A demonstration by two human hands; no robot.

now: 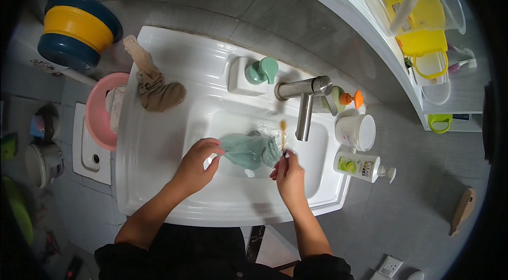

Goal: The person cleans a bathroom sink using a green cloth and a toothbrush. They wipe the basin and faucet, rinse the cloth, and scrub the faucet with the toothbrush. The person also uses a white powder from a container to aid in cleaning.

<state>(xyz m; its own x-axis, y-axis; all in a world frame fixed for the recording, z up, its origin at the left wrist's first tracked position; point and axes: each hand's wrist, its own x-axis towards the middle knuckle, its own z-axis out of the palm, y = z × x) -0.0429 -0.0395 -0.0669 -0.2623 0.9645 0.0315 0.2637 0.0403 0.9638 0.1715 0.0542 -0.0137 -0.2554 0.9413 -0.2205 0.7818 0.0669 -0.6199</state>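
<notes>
A wet, pale green cloth [244,152] lies in the water of the white sink basin [312,174]; its exact kind is hard to tell. My left hand [199,164] pinches the cloth's left end between thumb and fingers. Over the right end of the cloth, my right hand [288,174] grips a slim toothbrush [283,133], its yellowish head pointing away from me. White suds [270,127] float just behind the cloth. A brown and beige sock [159,89] is draped on the sink's left ledge.
A metal faucet [304,105] reaches over the basin. Around the rim stand a green-topped soap pump [256,76], a white tub [355,132] and a white pump bottle [360,166]. A pink basin [100,113] sits left; a white shelf [389,52] curves along the right.
</notes>
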